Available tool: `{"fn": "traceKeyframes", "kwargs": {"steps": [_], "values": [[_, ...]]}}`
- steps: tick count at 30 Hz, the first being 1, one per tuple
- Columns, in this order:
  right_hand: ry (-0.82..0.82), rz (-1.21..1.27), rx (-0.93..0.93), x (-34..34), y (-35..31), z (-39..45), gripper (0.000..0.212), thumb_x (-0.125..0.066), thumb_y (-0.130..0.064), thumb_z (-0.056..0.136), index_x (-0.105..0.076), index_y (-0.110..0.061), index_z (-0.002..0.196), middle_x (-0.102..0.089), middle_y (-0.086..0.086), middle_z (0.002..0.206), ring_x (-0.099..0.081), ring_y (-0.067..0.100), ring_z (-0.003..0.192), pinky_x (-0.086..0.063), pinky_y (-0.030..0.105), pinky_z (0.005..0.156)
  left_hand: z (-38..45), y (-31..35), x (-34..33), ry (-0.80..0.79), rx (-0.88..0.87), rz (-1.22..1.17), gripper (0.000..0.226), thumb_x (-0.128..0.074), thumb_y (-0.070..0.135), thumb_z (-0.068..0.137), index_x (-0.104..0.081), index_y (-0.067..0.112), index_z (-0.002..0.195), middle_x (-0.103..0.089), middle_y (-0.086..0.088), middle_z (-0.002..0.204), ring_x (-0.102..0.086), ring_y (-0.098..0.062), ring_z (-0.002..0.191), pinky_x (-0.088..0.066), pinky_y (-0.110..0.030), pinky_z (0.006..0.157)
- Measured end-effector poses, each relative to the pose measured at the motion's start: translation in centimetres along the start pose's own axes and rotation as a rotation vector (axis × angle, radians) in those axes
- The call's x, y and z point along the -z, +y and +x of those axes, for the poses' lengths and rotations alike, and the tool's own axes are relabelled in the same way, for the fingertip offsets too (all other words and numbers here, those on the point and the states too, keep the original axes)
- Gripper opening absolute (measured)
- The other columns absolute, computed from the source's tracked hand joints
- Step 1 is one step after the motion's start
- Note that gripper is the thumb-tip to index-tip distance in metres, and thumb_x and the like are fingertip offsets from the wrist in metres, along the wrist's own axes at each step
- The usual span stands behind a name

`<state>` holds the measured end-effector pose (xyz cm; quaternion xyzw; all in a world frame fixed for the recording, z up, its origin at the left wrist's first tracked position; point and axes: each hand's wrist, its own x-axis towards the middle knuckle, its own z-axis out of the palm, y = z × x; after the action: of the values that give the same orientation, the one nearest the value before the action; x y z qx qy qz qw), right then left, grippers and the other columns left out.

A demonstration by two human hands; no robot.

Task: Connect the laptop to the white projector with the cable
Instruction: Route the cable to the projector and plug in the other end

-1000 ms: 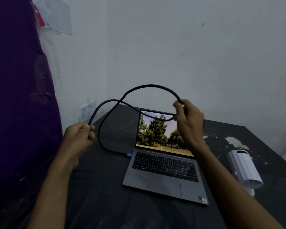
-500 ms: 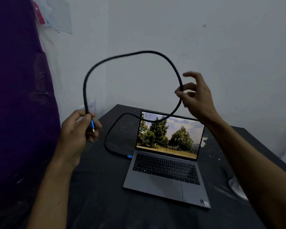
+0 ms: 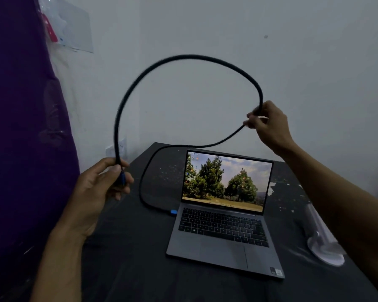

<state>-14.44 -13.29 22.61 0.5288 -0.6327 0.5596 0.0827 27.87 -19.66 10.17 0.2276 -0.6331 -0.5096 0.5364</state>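
A grey laptop [image 3: 224, 216] sits open on the dark table [image 3: 129, 269], near the middle of the surface, its screen lit with a picture of pine trees under a pale sky. A black braided cable [image 3: 184, 56] is plugged into the laptop's left side through a blue connector [image 3: 173, 212] that rests on the table top. From there the cable curves back toward the table's far left corner, lifts off the surface, and runs above the top edge of the screen up to the right hand [image 3: 267, 125].

The right hand is raised above the far edge of the table, in front of the white wall [image 3: 271, 62], with its fingertips pressed together in a pinch around the cable. Past that pinch the cable arcs high in a wide loop against the wall and drops down to the left hand [image 3: 100, 188].

The left hand is held above the table's left edge, fingers curled shut around the cable's free end, where a second blue plug [image 3: 122, 179] shows between thumb and fingers. This plug is in no port.

The white projector [image 3: 323, 243] stands near the table's right edge, just right of the laptop; the right forearm crosses in front and hides much of it, leaving its round base and part of the body in sight. A purple cloth [image 3: 20, 127] hangs along the left of the table.
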Motion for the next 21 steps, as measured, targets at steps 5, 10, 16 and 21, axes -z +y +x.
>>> {"fn": "traceKeyframes", "kwargs": {"steps": [5,10,16,21], "values": [[-0.024,-0.007,-0.323,4.0,9.1,-1.1,0.03,-0.07,-0.028,0.089,-0.061,-0.004,0.104,-0.076,0.016,0.1,-0.081,0.026,0.091,-0.063,0.053,0.09,0.2,-1.4,-1.9,-0.099,0.067,0.103,0.023,-0.06,0.028,0.101,-0.072,0.011,0.11,-0.075,-0.014,0.084,-0.065,-0.026,0.068,-0.05,-0.033,0.057],[-0.052,0.012,-0.569,6.5,14.7,-4.6,0.015,-0.064,-0.007,0.099,-0.064,0.004,0.109,-0.07,0.033,0.115,-0.076,0.036,0.094,-0.06,0.053,0.096,0.1,-2.9,-4.6,-0.182,0.115,0.156,0.019,-0.056,0.013,0.104,-0.075,0.014,0.105,-0.073,-0.019,0.082,-0.063,-0.025,0.063,-0.048,-0.035,0.056],[-0.05,0.09,-0.705,7.1,15.6,-9.6,0.044,-0.057,-0.003,0.102,-0.051,0.013,0.142,-0.066,0.032,0.125,-0.072,0.036,0.111,-0.057,0.045,0.1,0.1,-4.1,-7.4,-0.293,0.114,0.161,0.023,-0.057,0.015,0.104,-0.078,0.024,0.102,-0.072,-0.016,0.08,-0.061,-0.023,0.061,-0.046,-0.035,0.057],[0.112,0.198,-0.706,7.6,11.9,-15.1,0.036,-0.059,-0.019,0.104,-0.064,0.005,0.13,-0.073,0.024,0.112,-0.074,0.032,0.101,-0.06,0.046,0.096,-1.1,-4.5,-11.7,-0.377,0.1,0.149,0.021,-0.057,0.014,0.104,-0.077,0.019,0.104,-0.071,-0.014,0.077,-0.059,-0.022,0.059,-0.047,-0.031,0.053]]}}
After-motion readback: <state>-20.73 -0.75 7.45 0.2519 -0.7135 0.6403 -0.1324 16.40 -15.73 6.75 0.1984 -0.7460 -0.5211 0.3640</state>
